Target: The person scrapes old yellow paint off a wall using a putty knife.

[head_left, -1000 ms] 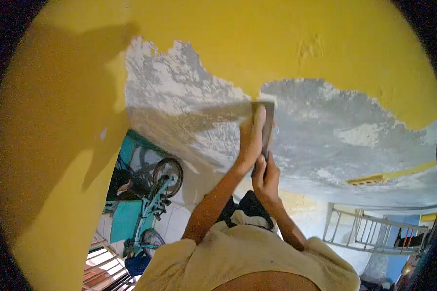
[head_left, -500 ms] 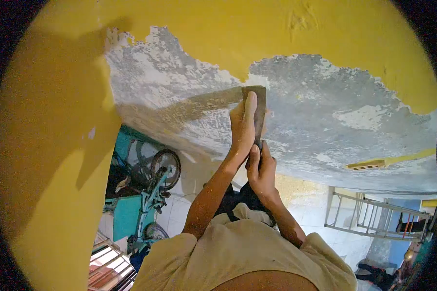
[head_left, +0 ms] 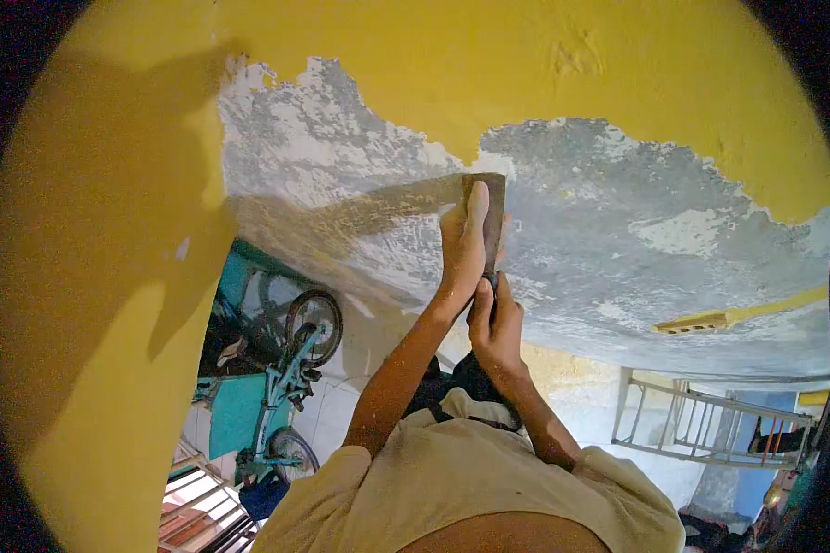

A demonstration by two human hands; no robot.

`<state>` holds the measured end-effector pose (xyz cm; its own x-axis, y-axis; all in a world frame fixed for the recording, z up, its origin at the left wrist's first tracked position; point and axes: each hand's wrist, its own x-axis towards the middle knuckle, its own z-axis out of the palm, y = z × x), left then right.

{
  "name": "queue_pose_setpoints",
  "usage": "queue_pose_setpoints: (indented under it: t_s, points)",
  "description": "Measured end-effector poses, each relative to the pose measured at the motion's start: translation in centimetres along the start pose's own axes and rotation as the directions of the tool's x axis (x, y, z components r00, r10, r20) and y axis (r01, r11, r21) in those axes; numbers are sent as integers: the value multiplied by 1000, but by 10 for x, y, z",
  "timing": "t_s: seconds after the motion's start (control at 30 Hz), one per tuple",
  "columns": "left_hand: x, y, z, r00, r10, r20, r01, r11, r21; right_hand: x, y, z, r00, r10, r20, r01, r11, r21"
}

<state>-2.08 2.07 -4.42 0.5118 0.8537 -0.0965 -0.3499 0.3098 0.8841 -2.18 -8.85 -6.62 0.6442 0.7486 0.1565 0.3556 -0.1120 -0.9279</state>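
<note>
text: none legible | scraper (head_left: pixel 494 226): no readable brand or number | shirt (head_left: pixel 470 461): no readable lettering | bicycle (head_left: pixel 274 392): too small to read

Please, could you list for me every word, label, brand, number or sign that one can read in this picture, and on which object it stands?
None: no readable text anywhere.
Scraper: no lettering can be made out on its blade.
Bicycle: too small and dim to tell whether its frame carries a brand.
Ladder: too small to tell whether it bears a label.
</note>
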Motion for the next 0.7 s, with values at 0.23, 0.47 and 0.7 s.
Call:
queue_pose_setpoints:
  t_s: [0.23, 0.47, 0.7]
  points:
    - [-5, 10, 13, 1000, 12, -18, -11, 999, 41, 1, -1, -7, 999, 11, 45, -11, 1000, -11]
    - [3, -2, 7, 998, 67, -14, -67, 998, 6, 3, 3, -6, 998, -58, -8, 58, 998, -36]
    - [-5, 5, 11, 999, -41, -10, 40, 997, -69, 1, -9, -13, 1000, -20, -5, 19, 994, -104]
